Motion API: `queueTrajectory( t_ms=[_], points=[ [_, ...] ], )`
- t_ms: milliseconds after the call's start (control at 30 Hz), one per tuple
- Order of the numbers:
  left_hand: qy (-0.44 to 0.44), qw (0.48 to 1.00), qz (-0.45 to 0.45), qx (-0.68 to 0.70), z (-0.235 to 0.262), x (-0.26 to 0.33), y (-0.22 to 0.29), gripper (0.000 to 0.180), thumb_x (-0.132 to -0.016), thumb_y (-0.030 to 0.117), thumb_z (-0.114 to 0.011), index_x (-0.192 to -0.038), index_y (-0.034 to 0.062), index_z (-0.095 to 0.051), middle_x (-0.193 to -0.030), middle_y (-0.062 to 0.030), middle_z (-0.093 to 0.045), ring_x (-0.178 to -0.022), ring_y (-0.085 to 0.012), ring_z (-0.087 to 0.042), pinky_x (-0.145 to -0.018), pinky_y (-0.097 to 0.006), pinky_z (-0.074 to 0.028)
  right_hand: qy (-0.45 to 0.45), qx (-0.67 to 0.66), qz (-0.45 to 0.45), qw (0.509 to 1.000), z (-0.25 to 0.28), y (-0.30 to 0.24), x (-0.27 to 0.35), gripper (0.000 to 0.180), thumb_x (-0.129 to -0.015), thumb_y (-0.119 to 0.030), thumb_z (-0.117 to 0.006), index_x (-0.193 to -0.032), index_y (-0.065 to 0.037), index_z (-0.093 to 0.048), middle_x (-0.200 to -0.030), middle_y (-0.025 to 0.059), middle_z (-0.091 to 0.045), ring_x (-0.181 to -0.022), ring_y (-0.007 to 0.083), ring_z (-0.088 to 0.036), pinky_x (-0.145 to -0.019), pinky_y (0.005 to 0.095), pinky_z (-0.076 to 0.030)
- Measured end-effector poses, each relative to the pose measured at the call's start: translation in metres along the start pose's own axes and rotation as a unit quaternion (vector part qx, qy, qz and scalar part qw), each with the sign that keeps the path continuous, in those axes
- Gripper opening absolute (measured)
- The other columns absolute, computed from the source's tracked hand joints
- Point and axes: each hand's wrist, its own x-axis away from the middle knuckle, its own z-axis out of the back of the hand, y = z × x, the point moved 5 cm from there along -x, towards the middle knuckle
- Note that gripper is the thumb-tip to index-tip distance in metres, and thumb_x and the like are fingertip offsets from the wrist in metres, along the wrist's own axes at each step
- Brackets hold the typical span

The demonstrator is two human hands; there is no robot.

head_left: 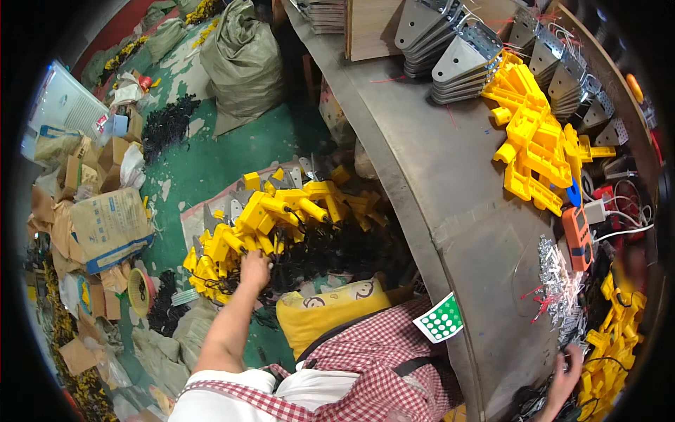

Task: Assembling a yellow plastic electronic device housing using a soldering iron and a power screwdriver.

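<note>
My left hand (255, 270) reaches down to a heap of yellow plastic tool bodies (239, 235) with round handles, grey metal plates and black cords. Its fingers are curled at the end of one yellow body, partly hidden from view. At the lower right, my right hand (564, 376) is above the workbench (485, 281), thumb and fingers curved apart with nothing visible between them. Beside it lie a pile of small silvery metal parts (559, 281), a heap of yellow plastic pieces (610, 337) and dark cords (529, 402).
More yellow plastic shells (534, 141) lie by stacked grey metal plates (464, 63) on the bench. An orange device (577, 238) stands near white cables. A green-and-white card (441, 318) sits at the bench edge. Left are a woven sack (242, 63), cartons and a yellow cushion (330, 309).
</note>
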Motion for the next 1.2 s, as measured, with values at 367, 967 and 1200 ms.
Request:
queueTrajectory(
  t_ms=[367, 967, 1200],
  points=[
    [-0.303, 0.95, -0.05, 0.066, 0.085, -0.07, 0.044, 0.041, -0.077, 0.041, -0.059, -0.096, 0.0058, -0.067, -0.099, -0.0192, -0.063, -0.092, -0.0356, -0.06, -0.083, -0.042, -0.047, -0.112, -0.056, 0.087, 0.988, -0.057, -0.13, 0.047, 0.019, -0.073, -0.005, -0.066, -0.091, -0.001, -0.058, -0.097, 0.0166, -0.056, -0.094, 0.034, -0.052, -0.083, 0.0392, -0.043],
    [-0.021, 0.763, -0.59, 0.263, 0.332, -0.03, 0.364, 0.031, -0.06, -0.004, -0.063, -0.088, 0.002, -0.05, -0.113, -0.0179, -0.055, -0.104, -0.0368, -0.053, -0.086, -0.041, -0.045, -0.013, 0.016, -0.037, 0.999, -0.037, -0.085, 0.095, 0.03, -0.065, -0.011, -0.073, -0.089, -0.002, -0.058, -0.116, 0.0192, -0.051, -0.105, 0.0387, -0.048, -0.09, 0.0434, -0.04],
    [-0.023, 0.696, -0.706, 0.127, 0.32, 0.084, 0.42, 0.048, -0.07, 0.009, -0.059, -0.116, -0.0002, -0.048, -0.125, -0.0224, -0.044, -0.128, -0.0343, -0.033, -0.102, -0.055, -0.022, -0.052, -0.068, -0.059, 0.995, -0.044, -0.083, 0.077, 0.035, -0.071, -0.009, -0.069, -0.1, 0.001, -0.053, -0.123, 0.0194, -0.047, -0.112, 0.0373, -0.044, -0.094, 0.0417, -0.039]
  ],
)
